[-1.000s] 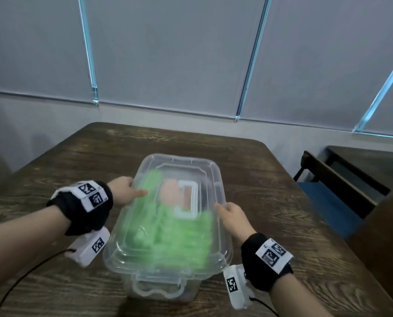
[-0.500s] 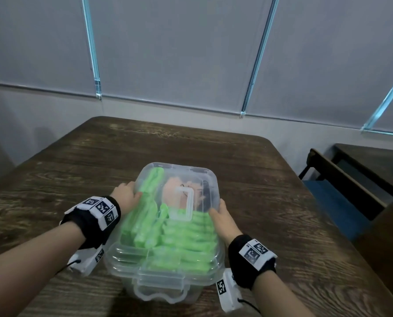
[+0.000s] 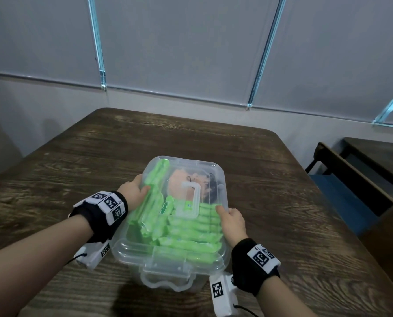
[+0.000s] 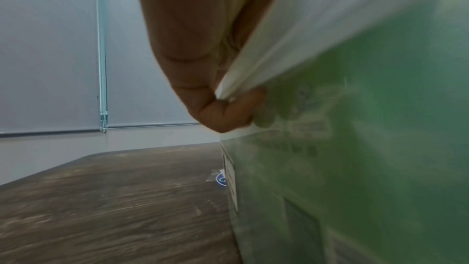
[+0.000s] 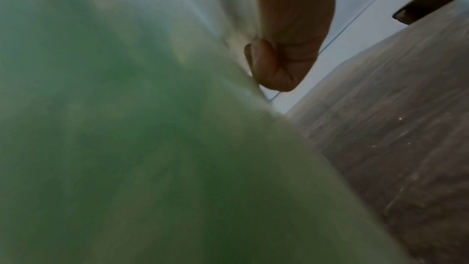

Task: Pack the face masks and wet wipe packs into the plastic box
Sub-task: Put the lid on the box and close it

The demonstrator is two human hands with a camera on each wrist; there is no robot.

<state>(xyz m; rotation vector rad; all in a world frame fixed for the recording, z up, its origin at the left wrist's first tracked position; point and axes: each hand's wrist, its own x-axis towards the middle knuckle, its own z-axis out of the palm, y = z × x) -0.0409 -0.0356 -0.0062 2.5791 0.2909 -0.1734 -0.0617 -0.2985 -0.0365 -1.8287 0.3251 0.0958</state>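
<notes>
A clear plastic box stands on the wooden table, its clear lid lying on top with a white handle. Through the lid show several green wet wipe packs and a face mask pack printed with a face. My left hand grips the lid's left edge, thumb on top and fingers curled under the rim. My right hand grips the lid's right edge the same way. The green packs blur through the box wall in both wrist views.
The dark wooden table stretches round the box. A front latch sticks out of the box toward me. At the right stand a dark bench with a blue seat and another table. Grey blinds cover the far wall.
The lid, held above the box a second ago, has come down onto the box. Both hands have moved down and inward with it, still on its side edges.
</notes>
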